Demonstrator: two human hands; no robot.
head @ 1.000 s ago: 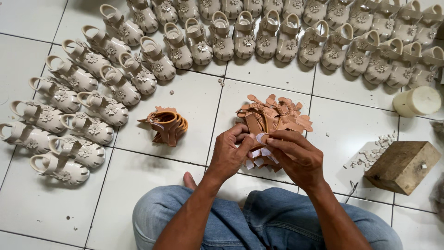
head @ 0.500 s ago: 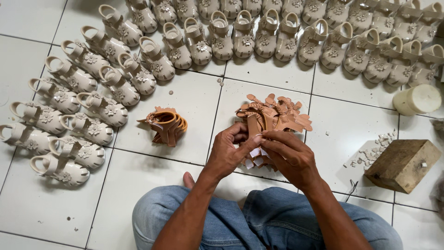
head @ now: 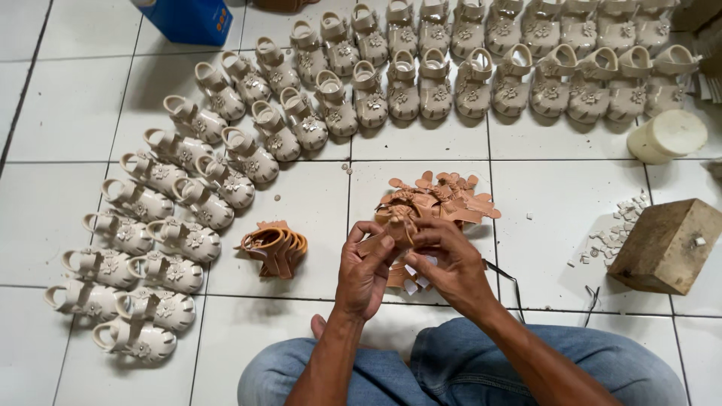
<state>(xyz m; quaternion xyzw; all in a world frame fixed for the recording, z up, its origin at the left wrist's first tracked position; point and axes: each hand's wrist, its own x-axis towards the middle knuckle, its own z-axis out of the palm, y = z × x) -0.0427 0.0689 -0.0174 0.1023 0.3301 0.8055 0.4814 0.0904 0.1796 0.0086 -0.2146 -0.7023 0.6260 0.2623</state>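
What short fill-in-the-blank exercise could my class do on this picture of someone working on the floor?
1. Both hands, left hand and right hand, hold a small ____ strap piece.
2. The cream sandals lie in two rows forming an ____.
3. The wooden block lies to the person's ____.

Missing words: tan; arc; right

The person wears blue denim jeans (head: 466,368), faded and creased over the knees (the only clothing in view). Both forearms are bare, with no sleeves, watch or bracelet. The left hand (head: 365,271) and right hand (head: 447,263) are ungloved, without rings.
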